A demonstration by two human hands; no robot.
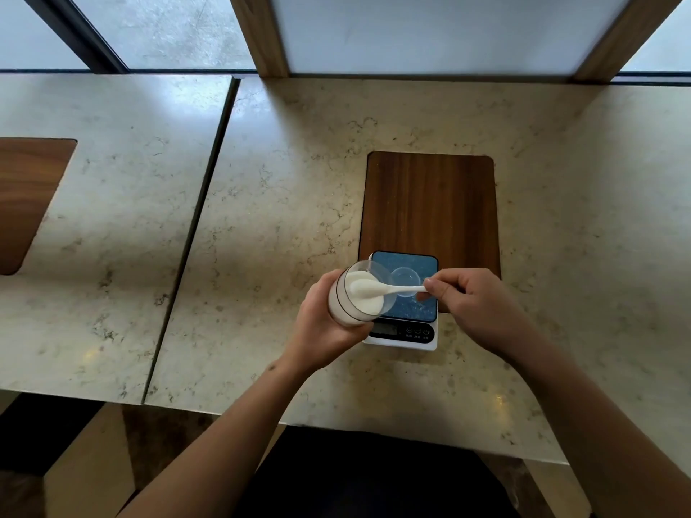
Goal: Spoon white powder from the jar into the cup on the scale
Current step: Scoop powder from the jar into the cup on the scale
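My left hand (318, 323) grips a clear jar (349, 304) of white powder, tilted with its mouth toward the right, just left of the scale. My right hand (475, 304) pinches the handle of a white plastic spoon (385, 289). The spoon's bowl lies inside the jar mouth on the powder. A small clear cup (405, 279) stands on the glossy blue plate of the white kitchen scale (402, 340); the spoon handle crosses just in front of it. The scale's display is dark and unreadable.
The scale sits half on a dark wooden inlay (430, 203) set in the marble counter (280, 203). A seam (194, 233) divides the counter from a left slab with another wooden inlay (26, 200). Windows and wooden posts line the back edge.
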